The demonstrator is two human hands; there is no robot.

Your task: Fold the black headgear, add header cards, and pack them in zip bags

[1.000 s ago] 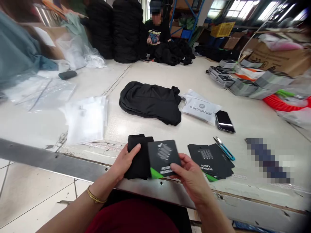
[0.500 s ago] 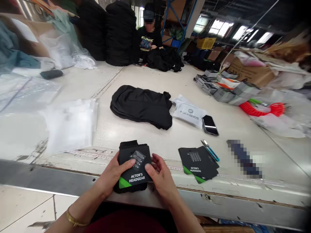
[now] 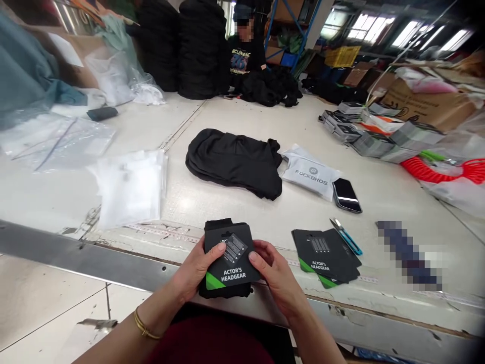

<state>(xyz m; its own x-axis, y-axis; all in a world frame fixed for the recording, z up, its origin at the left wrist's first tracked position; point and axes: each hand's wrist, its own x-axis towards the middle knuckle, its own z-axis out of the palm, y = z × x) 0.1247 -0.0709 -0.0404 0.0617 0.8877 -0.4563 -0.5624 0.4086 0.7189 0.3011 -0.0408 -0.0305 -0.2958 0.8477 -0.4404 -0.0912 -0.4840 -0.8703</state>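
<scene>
At the table's near edge, a black card (image 3: 233,275) printed "ACTOR'S HEADGEAR" lies against a folded black cloth (image 3: 225,291), which shows above and below it. My left hand (image 3: 197,265) grips card and cloth from the left, its thumb flat on the card's front. On the right side, my right hand (image 3: 273,270) pinches the card's edge between thumb and curled fingers. Beyond them rests a pile of folded black fabric (image 3: 235,162). More of these cards (image 3: 326,258) lie fanned out to the right, with blue-handled thread snips (image 3: 346,237) touching them.
A white ROCKBROS pouch (image 3: 310,174) and a phone (image 3: 346,195) lie right of the fabric pile. Clear plastic bags (image 3: 132,189) are stacked at left. Bundled cards (image 3: 375,144) and a red coiled hose (image 3: 435,169) sit at far right. Another person (image 3: 242,55) is across the table.
The view has shifted, so everything appears further right in the picture. Both hands keep their hold on the card and cloth, with hardly any change in grip.
</scene>
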